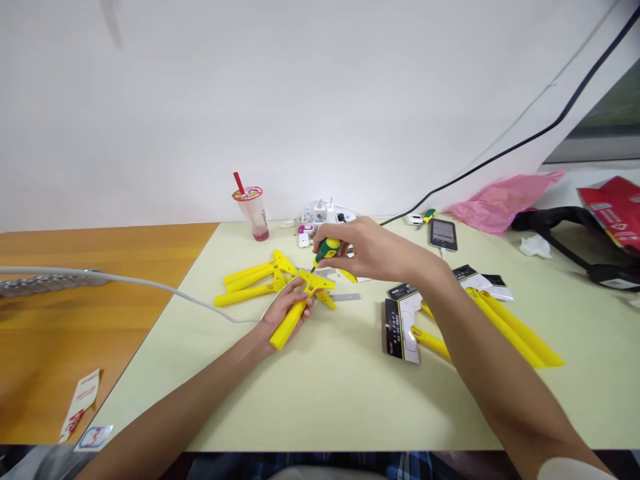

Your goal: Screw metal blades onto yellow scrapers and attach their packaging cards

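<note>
Your right forearm looms nearest | right hand's grip: wrapped round the screwdriver, tip at the yellow scraper | left hand's grip: holding that scraper over the desk | seemingly mid-job; loose scrapers left, carded tools right, apparently untouched

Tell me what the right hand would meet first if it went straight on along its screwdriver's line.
Probably the head of the yellow tool in the left hand: the screwdriver in the right hand points down at it. The tip may already touch; depth is unclear.
</note>
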{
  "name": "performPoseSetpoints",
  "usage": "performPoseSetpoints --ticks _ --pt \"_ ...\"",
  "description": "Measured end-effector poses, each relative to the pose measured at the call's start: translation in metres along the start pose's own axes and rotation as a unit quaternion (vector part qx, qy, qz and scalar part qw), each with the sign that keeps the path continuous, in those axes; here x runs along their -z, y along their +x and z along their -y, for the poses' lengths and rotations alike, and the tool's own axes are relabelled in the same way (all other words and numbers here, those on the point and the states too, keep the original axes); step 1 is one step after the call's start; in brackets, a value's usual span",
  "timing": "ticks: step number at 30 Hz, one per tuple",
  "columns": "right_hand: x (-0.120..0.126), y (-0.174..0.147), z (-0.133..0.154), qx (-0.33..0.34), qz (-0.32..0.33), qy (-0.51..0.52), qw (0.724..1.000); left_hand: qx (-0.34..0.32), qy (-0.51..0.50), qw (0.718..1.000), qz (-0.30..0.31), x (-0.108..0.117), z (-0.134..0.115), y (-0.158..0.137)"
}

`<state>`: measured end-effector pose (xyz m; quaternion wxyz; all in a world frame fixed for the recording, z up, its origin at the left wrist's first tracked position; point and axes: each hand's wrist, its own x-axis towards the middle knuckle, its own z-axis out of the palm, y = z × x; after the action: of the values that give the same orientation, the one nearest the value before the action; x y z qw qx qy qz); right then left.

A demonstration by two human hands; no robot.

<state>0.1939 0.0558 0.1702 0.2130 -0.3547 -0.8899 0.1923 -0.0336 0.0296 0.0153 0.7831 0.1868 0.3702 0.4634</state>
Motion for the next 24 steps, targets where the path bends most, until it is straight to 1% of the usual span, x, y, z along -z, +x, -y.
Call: performPoseSetpoints --ticks 2,5,8,10,12,15,18,21,24 --pt "0.003 -0.002 0.001 -0.01 -0.009 0.0 1.0 -0.001 -0.008 1.0 -0.008 0.001 -0.001 0.001" --pt "0.008 -0.004 -0.004 -0.032 -0.027 -0.027 0.999 -0.002 -0.005 1.0 0.005 0.002 -0.001 0.001" --pt "0.01 -0.002 -0.018 -0.069 -0.035 -0.083 0.994 -0.01 -0.001 1.0 0.021 0.003 0.0 0.0" --pt "0.008 0.001 -0.028 -0.101 -0.029 -0.114 0.988 -0.012 -0.001 1.0 0.025 0.004 0.001 -0.001" --pt "0.005 0.005 -0.037 -0.119 -0.021 -0.132 0.984 -0.013 -0.004 1.0 0.026 0.005 0.001 -0.001" --pt "-0.002 0.01 -0.05 -0.121 0.002 -0.143 0.982 -0.017 -0.014 0.999 0.034 0.006 -0.001 -0.003" --pt "-0.009 0.014 -0.064 -0.118 0.024 -0.139 0.983 -0.015 -0.025 0.998 0.056 0.006 -0.002 -0.005" --pt "-0.016 0.017 -0.077 -0.113 0.034 -0.128 0.985 -0.012 -0.032 0.997 0.072 0.006 -0.002 -0.007" --pt "-0.02 0.018 -0.085 -0.118 0.043 -0.116 0.985 -0.013 -0.033 0.997 0.071 0.007 -0.002 -0.006"
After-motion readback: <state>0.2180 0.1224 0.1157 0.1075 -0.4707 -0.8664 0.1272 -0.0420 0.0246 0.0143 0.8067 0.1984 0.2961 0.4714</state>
